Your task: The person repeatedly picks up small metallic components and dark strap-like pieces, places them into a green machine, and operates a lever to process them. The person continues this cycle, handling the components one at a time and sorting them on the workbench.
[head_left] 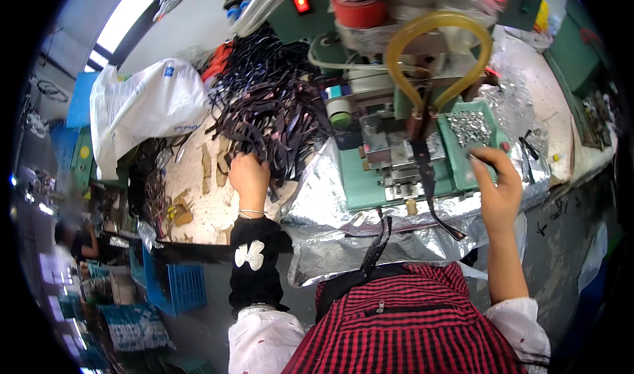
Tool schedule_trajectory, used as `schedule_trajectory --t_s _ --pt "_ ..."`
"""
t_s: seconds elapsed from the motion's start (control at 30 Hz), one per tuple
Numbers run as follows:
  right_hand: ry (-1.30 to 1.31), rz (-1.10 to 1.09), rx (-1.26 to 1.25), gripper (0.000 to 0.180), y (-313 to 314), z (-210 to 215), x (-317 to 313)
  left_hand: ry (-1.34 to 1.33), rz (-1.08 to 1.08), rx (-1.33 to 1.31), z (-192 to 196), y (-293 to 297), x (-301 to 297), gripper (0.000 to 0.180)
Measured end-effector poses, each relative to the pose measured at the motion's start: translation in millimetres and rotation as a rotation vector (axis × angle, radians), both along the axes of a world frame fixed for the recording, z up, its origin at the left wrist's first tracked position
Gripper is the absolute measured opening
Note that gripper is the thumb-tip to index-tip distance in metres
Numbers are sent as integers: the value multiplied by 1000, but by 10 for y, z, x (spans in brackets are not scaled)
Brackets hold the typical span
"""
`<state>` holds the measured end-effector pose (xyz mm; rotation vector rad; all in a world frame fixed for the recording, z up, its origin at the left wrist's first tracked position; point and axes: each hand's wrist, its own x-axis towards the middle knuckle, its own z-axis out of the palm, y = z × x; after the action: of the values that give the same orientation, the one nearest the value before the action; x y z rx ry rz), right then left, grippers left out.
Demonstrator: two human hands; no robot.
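Observation:
My left hand [249,179] is at the near edge of a heap of dark spectacle temples [274,120], its fingers curled down among them. What those fingers hold is hidden. Beside a green tray [490,113] of small shiny metal parts [469,128], my right hand [500,186] has thumb and forefinger bent together. Anything between their tips is too small to make out. A black spectacle temple [426,179] hangs from the green bench machine [370,189], its curved end pointing toward me. Two more dark temples [376,245] lie over the foil at the front edge.
A yellow hose [439,21] loops above the machine. Crinkled silver foil [317,189] covers the bench around its base. To the left lie a white plastic bag [145,106] and scraps [178,210]; a blue crate [175,285] stands below. A red indicator [301,1] glows behind.

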<state>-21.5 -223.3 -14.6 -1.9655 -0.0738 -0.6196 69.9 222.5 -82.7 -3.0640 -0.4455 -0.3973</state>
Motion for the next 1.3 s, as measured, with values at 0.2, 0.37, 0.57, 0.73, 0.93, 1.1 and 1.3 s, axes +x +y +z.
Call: schedule_trajectory --t_s 0.2,0.37,0.57,0.73,0.93,1.1,1.3 --pt "-74 71 185 24 465 54 519 113 -27 -75 -60 -104 126 17" --pt "9 142 462 43 597 37 402 -510 -359 -1013 598 -883 -447 10" --pt "53 239 579 48 703 232 347 -738 -981 -1230 1575 -1805 -567 19" --pt "137 377 518 63 646 566 33 -858 -951 -1147 1496 -1844 -549 15" --pt "120 -2 -30 36 -66 -108 287 -690 -1303 -275 1038 -2204 -737 22" --pt "142 -86 -248 28 -260 -445 170 -718 -1354 -323 827 -2281 -630 29" --pt "73 -125 50 30 -500 -317 457 -766 -1360 -366 756 -2329 -591 30"
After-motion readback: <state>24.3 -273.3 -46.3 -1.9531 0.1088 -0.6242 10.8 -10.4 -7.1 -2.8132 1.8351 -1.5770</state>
